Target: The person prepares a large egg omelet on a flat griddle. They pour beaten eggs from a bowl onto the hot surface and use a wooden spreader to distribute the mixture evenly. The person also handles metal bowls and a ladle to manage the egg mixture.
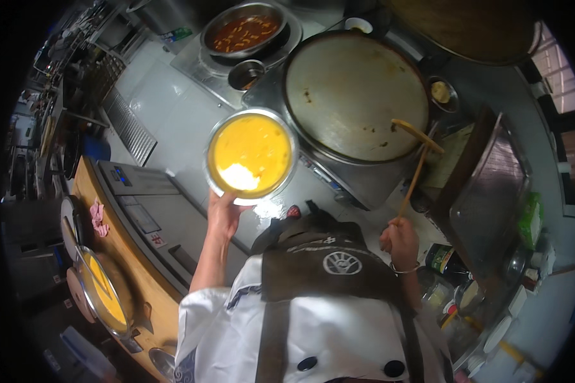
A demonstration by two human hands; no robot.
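Through the rig, my left hand (225,212) clamps the liquid-filled bowl (207,153) at the griddle's (354,89) eight o'clock, where tilting could cause spilling, while my right hand (400,242) closes round the spreader (417,135) at four o'clock.

The left hand (225,216) has most of its fingers hidden beneath the bowl of yellow liquid (294,153). The right hand (400,246) covers the lower end of the stick (415,175). The top edge cuts off a tall pot (163,16) and a large round metal thing (473,29). A metal bowl (160,362) on the desk (150,271) runs out of sight near the sleeve (195,319). Clutter (41,70) at far left is too small and dark to tell.
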